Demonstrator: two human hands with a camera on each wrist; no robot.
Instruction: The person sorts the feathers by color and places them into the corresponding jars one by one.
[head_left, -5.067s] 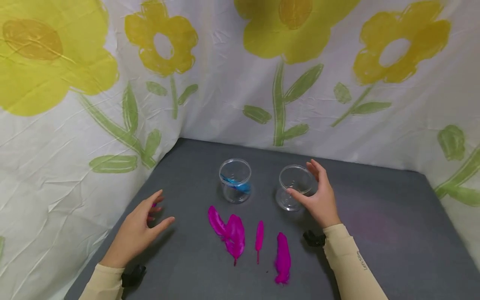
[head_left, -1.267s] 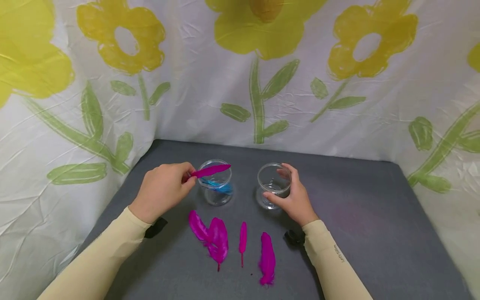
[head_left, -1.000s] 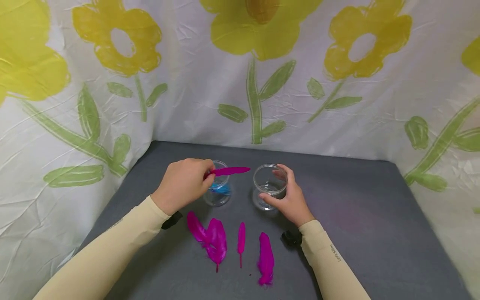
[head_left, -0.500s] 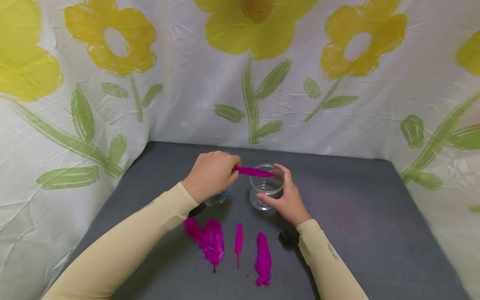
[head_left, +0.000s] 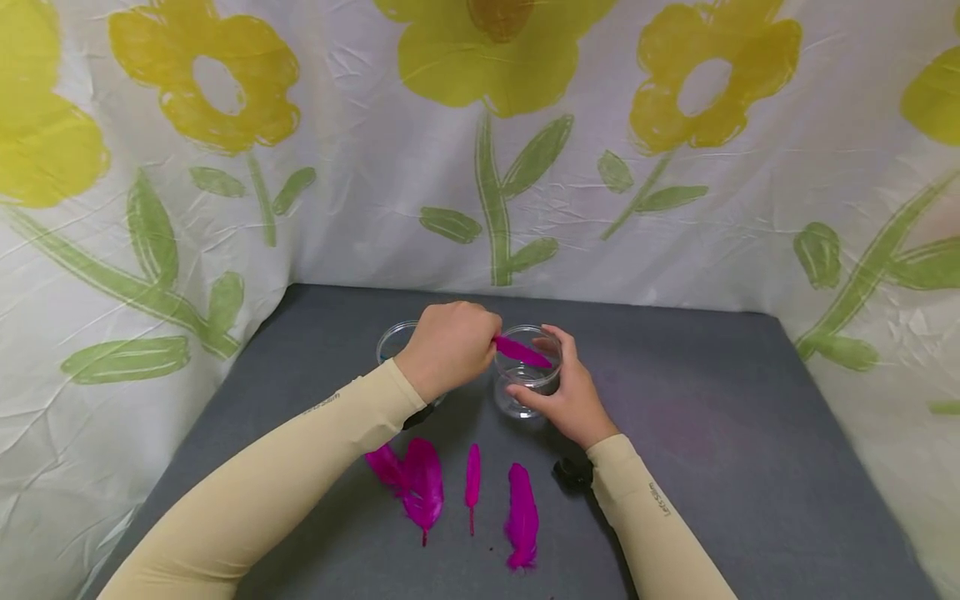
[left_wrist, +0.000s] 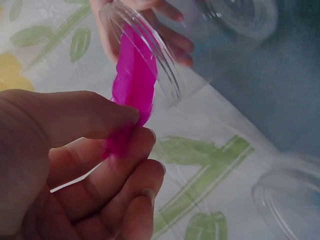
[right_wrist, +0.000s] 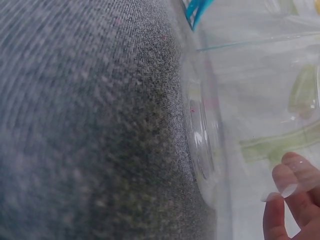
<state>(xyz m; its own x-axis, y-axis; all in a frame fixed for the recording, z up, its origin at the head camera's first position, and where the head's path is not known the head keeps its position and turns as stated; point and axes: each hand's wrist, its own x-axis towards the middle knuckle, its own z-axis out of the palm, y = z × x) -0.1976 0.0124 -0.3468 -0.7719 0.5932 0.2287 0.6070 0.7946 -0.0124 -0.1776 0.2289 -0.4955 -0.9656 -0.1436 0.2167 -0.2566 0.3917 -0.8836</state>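
Observation:
In the head view my left hand [head_left: 450,348] pinches a magenta feather [head_left: 522,352] by its near end. The left wrist view shows thumb and forefinger on the feather [left_wrist: 134,75], its other end reaching in past the rim of a clear plastic jar. That jar [head_left: 513,407] stands upright on the grey table, and my right hand [head_left: 566,392] grips its right side, thumb in front and fingers behind. A second clear jar [head_left: 389,340] is mostly hidden behind my left hand. A bit of blue feather [right_wrist: 198,10] shows in the right wrist view.
Nearer me on the grey table [head_left: 720,467] lie a pair of overlapping magenta feathers [head_left: 423,487], a slim pink feather [head_left: 472,479] and a fluffy magenta feather [head_left: 522,517]. A white flowered curtain [head_left: 345,192] hangs behind the table and along its sides.
My left hand picked up a magenta feather, carried it rightward across the left jar, and lowered its tip into the right jar's mouth. My right hand has stayed at the right jar.

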